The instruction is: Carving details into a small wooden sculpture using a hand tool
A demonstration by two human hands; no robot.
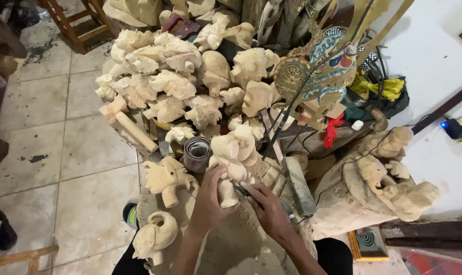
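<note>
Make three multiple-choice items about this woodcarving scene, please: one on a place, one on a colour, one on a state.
1. Where does the roll of sandpaper stand?
A. just left of the carving in hand
B. on the tiled floor
C. on the white wall

2. What colour is the pile of carved heads?
A. black
B. pale cream
C. blue

3. How is the wooden carving held?
A. left hand grips it while right hand puts a thin tool to it
B. it lies untouched
C. both hands lift it overhead

Answers: 1 A, the roll stands beside the carving; 2 B, bare unpainted wood; 3 A, the fingers wrap it and the tool tip meets it.
</note>
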